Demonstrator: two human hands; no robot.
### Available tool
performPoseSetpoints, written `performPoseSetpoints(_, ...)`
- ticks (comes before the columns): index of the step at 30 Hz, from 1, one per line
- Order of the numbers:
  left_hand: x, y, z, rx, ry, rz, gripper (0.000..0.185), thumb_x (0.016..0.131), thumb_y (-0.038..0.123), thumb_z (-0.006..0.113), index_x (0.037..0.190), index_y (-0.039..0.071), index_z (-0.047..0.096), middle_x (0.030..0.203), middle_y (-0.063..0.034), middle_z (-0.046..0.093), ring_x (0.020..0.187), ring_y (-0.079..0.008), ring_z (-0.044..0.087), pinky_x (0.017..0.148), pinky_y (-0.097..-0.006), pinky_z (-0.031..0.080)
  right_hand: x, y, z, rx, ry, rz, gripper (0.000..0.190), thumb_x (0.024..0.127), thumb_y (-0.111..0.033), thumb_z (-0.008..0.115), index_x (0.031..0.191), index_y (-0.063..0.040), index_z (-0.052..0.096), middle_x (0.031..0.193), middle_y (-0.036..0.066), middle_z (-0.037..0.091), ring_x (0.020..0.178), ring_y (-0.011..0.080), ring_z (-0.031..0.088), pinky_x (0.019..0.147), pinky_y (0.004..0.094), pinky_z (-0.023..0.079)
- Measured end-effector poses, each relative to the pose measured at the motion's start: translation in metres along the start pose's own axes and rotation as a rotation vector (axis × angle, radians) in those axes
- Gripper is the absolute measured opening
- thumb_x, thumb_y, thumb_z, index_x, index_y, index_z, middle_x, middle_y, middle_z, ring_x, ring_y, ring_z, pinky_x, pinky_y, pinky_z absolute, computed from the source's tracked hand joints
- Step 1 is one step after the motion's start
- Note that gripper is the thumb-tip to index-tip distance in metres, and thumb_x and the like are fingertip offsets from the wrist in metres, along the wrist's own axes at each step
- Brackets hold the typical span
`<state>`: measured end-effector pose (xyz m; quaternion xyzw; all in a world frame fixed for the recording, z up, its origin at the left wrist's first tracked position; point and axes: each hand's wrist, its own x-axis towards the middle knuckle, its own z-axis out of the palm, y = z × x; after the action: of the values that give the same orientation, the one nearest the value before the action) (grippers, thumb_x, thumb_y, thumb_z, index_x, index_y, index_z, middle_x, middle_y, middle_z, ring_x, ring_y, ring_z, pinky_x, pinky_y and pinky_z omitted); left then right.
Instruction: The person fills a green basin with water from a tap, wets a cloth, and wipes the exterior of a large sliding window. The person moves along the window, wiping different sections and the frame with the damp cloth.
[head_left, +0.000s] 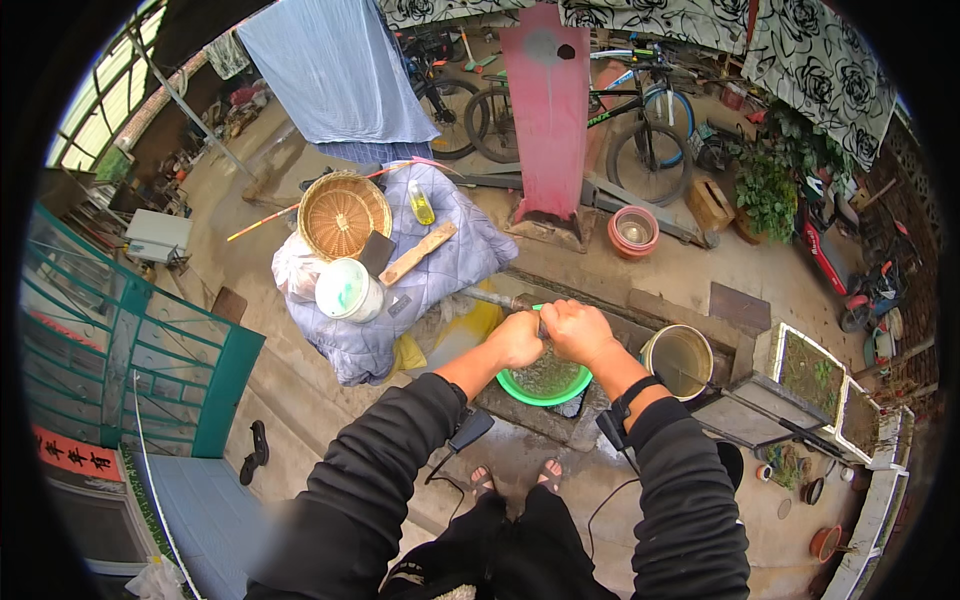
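Observation:
Over a bright green plastic basin (544, 390) of murky water, both my fists meet almost knuckle to knuckle. My left hand (517, 337) is curled closed, and my right hand (576, 330) is clenched beside it. A small dark grey thing (542, 330) shows between them; the fingers cover most of it, so I cannot tell what it is. The basin stands on a concrete ledge, and my forearms hide part of its rim. Right of it is a cream bucket (679, 364) with liquid inside.
A quilt-covered table (472, 244) at the left bears a wicker basket (345, 214), a white paint-stained bucket (349, 291), a wooden board (418, 253) and a bottle of yellow liquid (421, 204). Beyond stand a pink pillar (546, 112), bicycles (649, 157) and nested flowerpots (634, 231).

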<state>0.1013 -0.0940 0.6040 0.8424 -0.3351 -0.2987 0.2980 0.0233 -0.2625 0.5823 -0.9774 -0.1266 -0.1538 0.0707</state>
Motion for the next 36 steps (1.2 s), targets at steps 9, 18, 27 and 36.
performPoseSetpoints(9, -0.008, -0.008, 0.010, -0.234, -0.049, -0.077, 0.027, 0.077, 0.006, 0.077, 0.102, -0.004, 0.072, 0.087, -0.0134, 0.075, 0.083, -0.0217, 0.069, 0.079, -0.0392, 0.054, -0.013, -0.014, 0.015, 0.080, 0.117, 0.116, 0.037, 0.076, -0.022, 0.080, 0.104, -0.011, 0.057, 0.079, 0.009, 0.072, 0.076, 0.0315, 0.074, 0.065, 0.0453, 0.060)
performPoseSetpoints(18, -0.027, -0.036, 0.033, -0.627, 0.020, -0.141, 0.042, 0.102, 0.024, 0.076, 0.132, -0.002, 0.062, 0.109, -0.0080, 0.074, 0.083, -0.0162, 0.066, 0.076, -0.0340, 0.056, -0.035, -0.021, 0.014, 0.136, 0.205, 0.235, 0.069, 0.072, -0.007, 0.085, 0.136, -0.009, 0.059, 0.120, 0.015, 0.061, 0.115, 0.0351, 0.065, 0.086, 0.0478, 0.058)
performPoseSetpoints(27, -0.086, -0.073, 0.045, -0.710, 0.285, -0.081, 0.040, 0.107, 0.020, 0.072, 0.142, 0.001, 0.066, 0.107, 0.0005, 0.073, 0.085, -0.0070, 0.061, 0.077, -0.0267, 0.056, -0.045, -0.033, 0.045, 0.400, -0.003, 0.111, 0.064, 0.085, -0.011, 0.079, 0.145, -0.007, 0.057, 0.108, 0.020, 0.076, 0.090, 0.0412, 0.076, 0.077, 0.0517, 0.062)
performPoseSetpoints(36, -0.188, -0.125, 0.024, -0.508, 0.558, -0.269, 0.046, 0.102, 0.012, 0.076, 0.146, 0.005, 0.065, 0.123, -0.0080, 0.076, 0.092, -0.0094, 0.069, 0.084, -0.0292, 0.058, -0.032, -0.042, 0.054, 1.570, -0.291, 1.109, 0.088, 0.103, -0.062, 0.061, 0.169, -0.008, 0.036, 0.171, 0.020, 0.041, 0.160, 0.0399, 0.032, 0.124, 0.0670, 0.029)
